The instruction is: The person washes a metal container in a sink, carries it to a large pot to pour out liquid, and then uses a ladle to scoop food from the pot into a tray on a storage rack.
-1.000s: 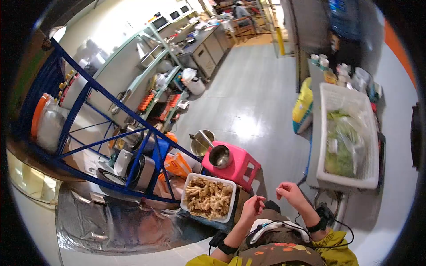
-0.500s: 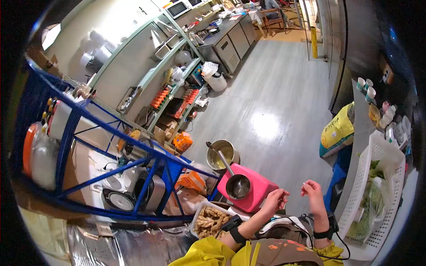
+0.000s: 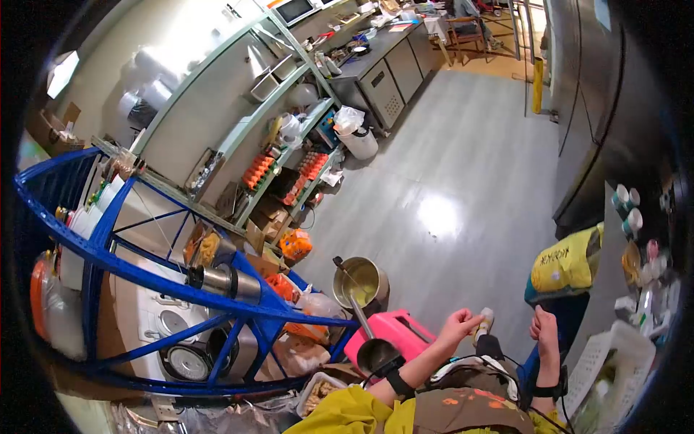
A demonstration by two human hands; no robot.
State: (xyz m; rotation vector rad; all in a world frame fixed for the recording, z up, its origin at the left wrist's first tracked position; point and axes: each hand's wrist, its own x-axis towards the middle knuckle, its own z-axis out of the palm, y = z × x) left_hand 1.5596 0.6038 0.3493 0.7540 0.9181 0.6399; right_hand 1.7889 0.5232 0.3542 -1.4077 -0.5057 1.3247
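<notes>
My left hand point(image 3: 460, 325) is raised in front of my body with its fingers curled, to the right of a pink stool point(image 3: 397, 334). To its right, my right hand point(image 3: 544, 331) is also curled; whether either holds anything small cannot be made out. A metal ladle point(image 3: 376, 353) rests at the stool, its handle pointing toward a metal pot point(image 3: 361, 281) with pale liquid on the floor. One foot in a light shoe point(image 3: 485, 318) shows just beyond my left hand.
A blue rack point(image 3: 159, 288) fills the left. A white perforated basket point(image 3: 603, 369) stands at the lower right, near a yellow sack point(image 3: 567, 262). A white bin point(image 3: 359, 143) is beside the steel counter point(image 3: 383, 79). A seated person's legs point(image 3: 488, 29) show far back.
The view has shifted, and the pink stool and ladle now sit lower. My fingers are more curled. A foot has come into view beyond my left hand.
</notes>
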